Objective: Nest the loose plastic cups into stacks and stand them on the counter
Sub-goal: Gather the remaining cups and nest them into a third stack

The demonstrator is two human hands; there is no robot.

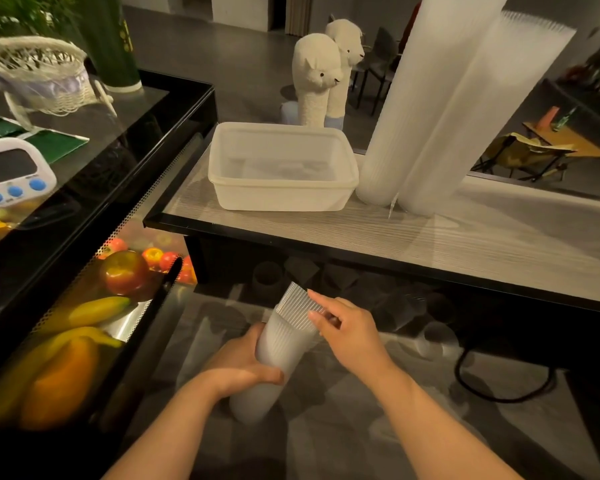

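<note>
Nested plastic cups [278,344] form a short stack held tilted below the surface [465,233], the left hand [238,365] wrapped round its lower part. Right hand [345,327] pinches the stack's ribbed rim. Two tall stacks [430,109] stand on the surface beside a translucent tub [281,195].

We lose the tops of the two tall cup stacks [440,109] past the upper edge. The left hand [238,367] covers the middle of the held stack [281,344], and the right hand's [349,329] fingertips vanish behind its rim. Loose cups [433,336] under the counter [465,237] blur into shadow, uncountable.
</note>
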